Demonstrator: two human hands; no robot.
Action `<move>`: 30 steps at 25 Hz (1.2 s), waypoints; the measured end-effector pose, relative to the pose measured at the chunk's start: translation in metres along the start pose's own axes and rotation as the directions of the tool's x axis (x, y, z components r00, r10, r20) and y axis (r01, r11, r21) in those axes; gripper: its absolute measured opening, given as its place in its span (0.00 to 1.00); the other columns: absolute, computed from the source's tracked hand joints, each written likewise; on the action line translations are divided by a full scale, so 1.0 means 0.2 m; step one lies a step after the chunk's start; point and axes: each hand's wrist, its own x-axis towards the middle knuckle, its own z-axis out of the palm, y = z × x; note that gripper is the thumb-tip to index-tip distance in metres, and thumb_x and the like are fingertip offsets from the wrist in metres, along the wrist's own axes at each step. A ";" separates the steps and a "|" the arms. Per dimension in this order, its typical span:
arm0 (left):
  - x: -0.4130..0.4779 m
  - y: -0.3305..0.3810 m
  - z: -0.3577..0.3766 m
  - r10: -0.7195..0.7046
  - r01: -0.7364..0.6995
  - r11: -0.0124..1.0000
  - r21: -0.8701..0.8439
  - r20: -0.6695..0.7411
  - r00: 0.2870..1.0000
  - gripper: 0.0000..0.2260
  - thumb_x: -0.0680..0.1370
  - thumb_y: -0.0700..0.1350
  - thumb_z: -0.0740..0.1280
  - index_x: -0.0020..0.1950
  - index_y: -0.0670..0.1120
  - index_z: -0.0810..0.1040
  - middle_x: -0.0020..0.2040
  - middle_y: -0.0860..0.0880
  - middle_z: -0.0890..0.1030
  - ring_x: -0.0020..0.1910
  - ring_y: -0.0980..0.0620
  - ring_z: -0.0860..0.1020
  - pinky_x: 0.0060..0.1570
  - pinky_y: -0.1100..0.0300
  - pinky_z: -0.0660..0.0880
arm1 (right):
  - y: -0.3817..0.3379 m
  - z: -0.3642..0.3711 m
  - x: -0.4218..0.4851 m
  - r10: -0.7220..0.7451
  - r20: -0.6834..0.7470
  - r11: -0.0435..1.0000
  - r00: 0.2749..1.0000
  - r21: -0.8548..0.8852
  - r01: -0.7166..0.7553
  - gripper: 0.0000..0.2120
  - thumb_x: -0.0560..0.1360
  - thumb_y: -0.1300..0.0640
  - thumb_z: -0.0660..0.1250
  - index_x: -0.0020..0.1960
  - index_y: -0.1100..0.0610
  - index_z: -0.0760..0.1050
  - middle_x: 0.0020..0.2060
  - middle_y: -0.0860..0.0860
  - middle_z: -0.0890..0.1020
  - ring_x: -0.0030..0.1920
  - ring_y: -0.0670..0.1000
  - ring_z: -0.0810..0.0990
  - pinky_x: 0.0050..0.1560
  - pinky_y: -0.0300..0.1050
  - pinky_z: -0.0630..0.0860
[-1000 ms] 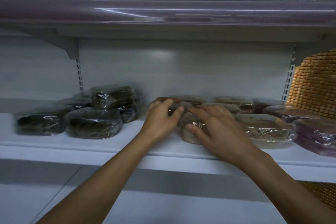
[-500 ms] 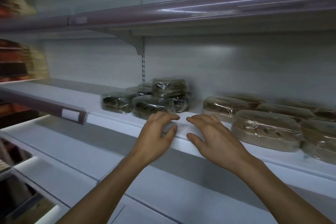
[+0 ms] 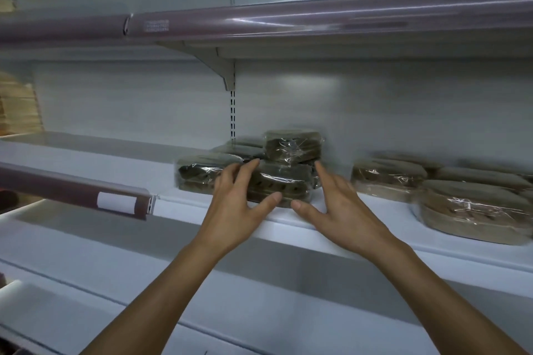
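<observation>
Two hands now flank the front dark pack, which lies low at the front of the dark stack of film-wrapped packs on the shelf, close to its edge. The left hand has straight fingers laid over the pack's left end, thumb at its lower front edge. The right hand has straight fingers beside the right end, thumb low in front. Both are released, and firm contact cannot be confirmed. A second ago both hands were on a tan pack further right; half a second ago they had let go and were crossing along the shelf edge. The tan packs now lie well apart from the hands. On this evidence attention has passed to the dark stack, and a two-handed grip is likely next. The upper rail carries a small label, too blurred to read. The white tag on the lower rail shows no print. No brand is legible on any wrap.
</observation>
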 end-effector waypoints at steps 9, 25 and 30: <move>0.33 0.09 -0.03 0.102 -0.119 0.955 0.273 0.076 0.992 0.30 0.79 0.65 0.58 0.76 0.48 0.63 0.66 0.41 0.70 0.68 0.42 0.62 0.66 0.48 0.63 | -0.04 0.00 0.09 0.250 -0.079 0.964 0.965 0.110 -0.241 0.43 0.72 0.24 0.49 0.79 0.47 0.53 0.77 0.48 0.60 0.75 0.51 0.61 0.75 0.55 0.59; 0.56 0.07 0.06 -0.039 0.043 0.997 -0.057 0.069 0.997 0.38 0.64 0.73 0.67 0.70 0.61 0.66 0.60 0.49 0.78 0.58 0.46 0.77 0.58 0.49 0.77 | -0.10 -0.04 0.07 0.273 -0.125 0.931 0.954 0.283 -0.230 0.32 0.80 0.36 0.53 0.79 0.49 0.56 0.73 0.47 0.68 0.60 0.39 0.66 0.59 0.37 0.59; 0.42 0.02 0.03 0.081 -0.073 0.994 -0.079 0.108 0.991 0.39 0.74 0.67 0.67 0.79 0.57 0.54 0.70 0.49 0.74 0.68 0.47 0.72 0.61 0.54 0.70 | -0.12 -0.04 0.04 0.232 -0.068 0.940 0.970 0.271 -0.206 0.24 0.79 0.38 0.60 0.72 0.38 0.60 0.56 0.37 0.76 0.51 0.31 0.76 0.53 0.26 0.68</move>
